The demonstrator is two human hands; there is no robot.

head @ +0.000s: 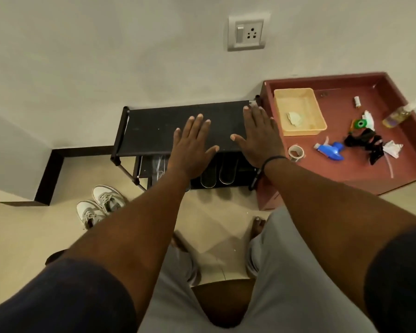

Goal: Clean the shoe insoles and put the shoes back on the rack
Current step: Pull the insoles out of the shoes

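A black shoe rack (154, 126) stands against the wall, its top shelf bare. Both arms reach out over it. My left hand (193, 146) is flat, palm down, fingers spread, holding nothing. Beside it my right hand (259, 135) is likewise flat and spread, with a dark band on the wrist. A pair of white and grey sneakers (100, 204) stands on the floor left of the rack. Two dark shoes or insoles (220, 174) lie on the rack's lower shelf, partly hidden by my hands.
A red-brown low table (413, 150) right of the rack holds a beige basket (298, 111) with a crumpled cloth, a blue spray nozzle (332, 150), a tape roll (296, 152), a clear bottle (401, 112) and black straps. A wall socket (246, 32) is above.
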